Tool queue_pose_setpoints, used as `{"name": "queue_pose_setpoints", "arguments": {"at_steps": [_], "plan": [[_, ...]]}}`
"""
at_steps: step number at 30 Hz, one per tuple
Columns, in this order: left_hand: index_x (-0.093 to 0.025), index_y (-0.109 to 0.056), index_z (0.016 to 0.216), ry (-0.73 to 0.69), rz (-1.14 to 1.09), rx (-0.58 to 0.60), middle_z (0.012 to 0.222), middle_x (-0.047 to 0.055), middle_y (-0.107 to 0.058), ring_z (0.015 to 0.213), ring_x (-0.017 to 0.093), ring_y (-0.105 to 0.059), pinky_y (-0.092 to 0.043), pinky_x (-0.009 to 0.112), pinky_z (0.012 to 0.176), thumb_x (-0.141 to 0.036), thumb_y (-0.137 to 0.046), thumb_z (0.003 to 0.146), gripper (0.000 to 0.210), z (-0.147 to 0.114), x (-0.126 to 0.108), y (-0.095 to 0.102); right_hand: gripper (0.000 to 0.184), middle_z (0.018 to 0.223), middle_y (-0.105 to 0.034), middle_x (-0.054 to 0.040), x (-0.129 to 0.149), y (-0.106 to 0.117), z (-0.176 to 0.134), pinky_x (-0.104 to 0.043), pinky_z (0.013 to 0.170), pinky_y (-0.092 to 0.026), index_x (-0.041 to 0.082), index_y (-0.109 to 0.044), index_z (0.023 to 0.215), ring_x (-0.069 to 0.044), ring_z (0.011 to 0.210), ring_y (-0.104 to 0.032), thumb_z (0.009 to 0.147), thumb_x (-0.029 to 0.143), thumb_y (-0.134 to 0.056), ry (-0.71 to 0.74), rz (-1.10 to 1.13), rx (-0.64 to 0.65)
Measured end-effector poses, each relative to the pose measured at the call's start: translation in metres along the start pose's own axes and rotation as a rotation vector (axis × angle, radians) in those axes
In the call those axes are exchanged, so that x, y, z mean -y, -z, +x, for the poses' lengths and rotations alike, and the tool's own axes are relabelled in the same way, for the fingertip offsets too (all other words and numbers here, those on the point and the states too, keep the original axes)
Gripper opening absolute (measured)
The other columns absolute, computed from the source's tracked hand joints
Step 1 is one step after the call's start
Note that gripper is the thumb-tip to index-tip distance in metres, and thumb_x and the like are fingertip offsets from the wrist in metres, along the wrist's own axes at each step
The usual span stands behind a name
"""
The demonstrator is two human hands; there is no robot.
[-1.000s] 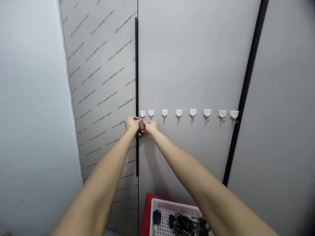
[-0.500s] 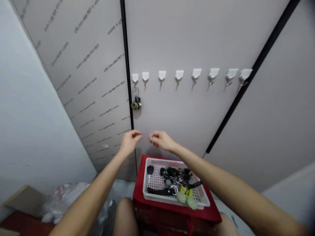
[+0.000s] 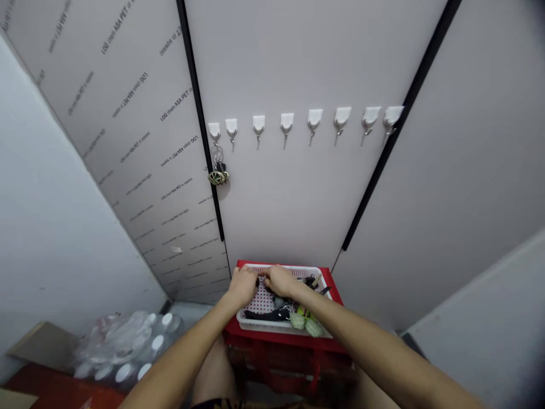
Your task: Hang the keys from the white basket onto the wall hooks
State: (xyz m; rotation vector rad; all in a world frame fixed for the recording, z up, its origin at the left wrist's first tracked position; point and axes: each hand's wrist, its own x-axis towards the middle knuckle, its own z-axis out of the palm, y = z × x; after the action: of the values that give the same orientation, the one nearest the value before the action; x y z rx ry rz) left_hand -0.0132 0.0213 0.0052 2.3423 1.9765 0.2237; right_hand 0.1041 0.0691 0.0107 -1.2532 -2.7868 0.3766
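Note:
Both of my hands are down inside a white perforated plastic basket (image 3: 281, 328), close together at its far left. Curled at the left end, my left hand (image 3: 244, 286) has its fingertips closed on a small black-headed key (image 3: 258, 282), mostly covered. My right hand (image 3: 279, 279) bends its fingers beside it; what lies under them is hidden. To the right sit several dark keys and key rings, partly behind my right forearm. A black strap (image 3: 266, 316) and green leaf-shaped charms (image 3: 305, 324) lie along the near side.
Across the pale panel runs a row of several white adhesive hooks (image 3: 286, 121). Keys with a bronze eye-shaped charm (image 3: 218, 178) hang from the leftmost. Under the basket is a red box (image 3: 279, 339). Wrapped bottles (image 3: 128, 346) stand on the floor at left.
My two hands have dropped from in front of the panel into the basket. The view has shifted, moving hooks and basket leftward in the picture. The hanging keys remain on their hook.

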Motion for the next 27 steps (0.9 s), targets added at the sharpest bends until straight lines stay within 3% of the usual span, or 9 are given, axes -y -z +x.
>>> {"name": "queue_pose_setpoints", "arguments": {"at_steps": [7, 13, 18, 23, 27], "plan": [[-0.018, -0.046, 0.091, 0.044, -0.316, -0.075, 0.087, 0.004, -0.052, 0.082, 0.016, -0.044, -0.033, 0.026, 0.07, -0.01, -0.043, 0.05, 0.041, 0.001, 0.008, -0.011, 0.028, 0.073, -0.061, -0.0018, -0.001, -0.001, -0.002, -0.02, 0.054, -0.032, 0.023, -0.058, 0.083, -0.013, 0.065, -0.052, 0.059, 0.019, -0.044, -0.019, 0.068, 0.024], [-0.011, -0.033, 0.108, 0.077, -0.5, -0.062, 0.093, 0.006, -0.051, 0.086, 0.014, -0.044, -0.033, 0.024, 0.077, -0.004, -0.037, 0.048, 0.06, -0.001, 0.012, -0.012, 0.023, 0.061, -0.06, -0.0021, 0.002, -0.013, 0.005, -0.018, 0.048, -0.029, 0.016, -0.061, 0.067, -0.011, 0.055, -0.049, 0.061, 0.017, -0.039, 0.041, 0.128, -0.017], [-0.011, -0.026, 0.114, 0.043, -0.486, -0.046, 0.114, 0.008, -0.04, 0.103, 0.014, -0.034, -0.025, 0.024, 0.087, -0.002, -0.034, 0.049, 0.066, -0.006, 0.013, -0.007, 0.023, 0.063, -0.06, -0.0036, 0.007, -0.02, 0.009, -0.019, 0.05, -0.03, 0.015, -0.061, 0.064, -0.011, 0.056, -0.049, 0.058, 0.014, -0.039, 0.049, 0.128, -0.022], [-0.014, -0.029, 0.113, 0.068, -0.324, -0.076, 0.115, 0.007, -0.038, 0.106, 0.016, -0.03, -0.018, 0.027, 0.091, -0.006, -0.036, 0.052, 0.062, -0.014, 0.011, -0.004, 0.025, 0.059, -0.059, -0.0024, 0.008, -0.022, 0.012, -0.019, 0.048, -0.03, 0.015, -0.061, 0.061, -0.011, 0.053, -0.048, 0.054, 0.011, -0.037, -0.001, 0.192, 0.01], [-0.015, -0.037, 0.107, 0.092, -0.422, -0.154, 0.106, 0.007, -0.047, 0.098, 0.018, -0.039, -0.021, 0.032, 0.089, -0.017, -0.042, 0.057, 0.05, -0.021, 0.007, 0.002, 0.026, 0.056, -0.057, -0.0016, 0.01, -0.009, 0.013, -0.018, 0.048, -0.031, 0.013, -0.059, 0.06, -0.01, 0.051, -0.046, 0.058, 0.012, -0.034, 0.009, 0.369, -0.14]]}}
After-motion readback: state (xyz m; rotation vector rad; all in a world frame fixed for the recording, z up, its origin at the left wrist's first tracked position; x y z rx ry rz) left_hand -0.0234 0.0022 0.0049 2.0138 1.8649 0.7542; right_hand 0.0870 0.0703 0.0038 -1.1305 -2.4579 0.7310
